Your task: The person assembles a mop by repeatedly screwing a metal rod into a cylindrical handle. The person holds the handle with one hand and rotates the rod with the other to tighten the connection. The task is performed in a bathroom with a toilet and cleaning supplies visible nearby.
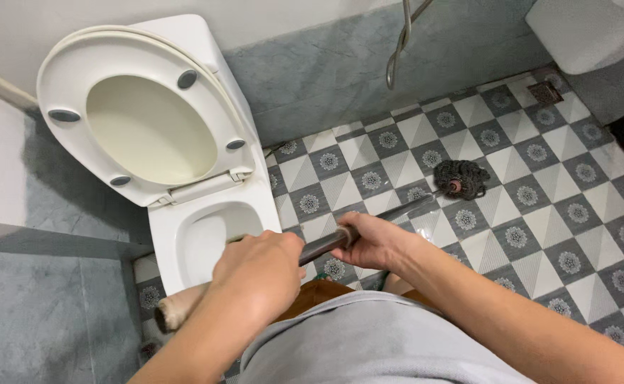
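Grey cloth of the person's shirt (369, 341) fills the bottom of the view at 6 o'clock, with both forearms reaching up from it. Across the hands runs a mop handle (326, 245), a long pole slanting from 8 o'clock up toward 2 o'clock. Its pale butt end (177, 311) shows below the left hand (259, 274), which is clenched around the pole, knuckles up. Just beside it at 3 o'clock, the right hand (372, 238) is wrapped around the same pole, fingers curled over the top. Past the right hand the pole carries on to a dark, stringy mop head (463, 178), lying on the floor well apart from both hands.

Patterned grey and white tiles (539, 213) cover the floor. At 10 o'clock a white toilet (212, 227) stands with its seat (141, 121) raised against the cistern; the bowl sits right above the left hand. Grey marbled tiles (326, 71) line the wall behind, where a metal rail (401, 43) hangs at 12 o'clock. A small floor drain (545, 91) sits at 2 o'clock
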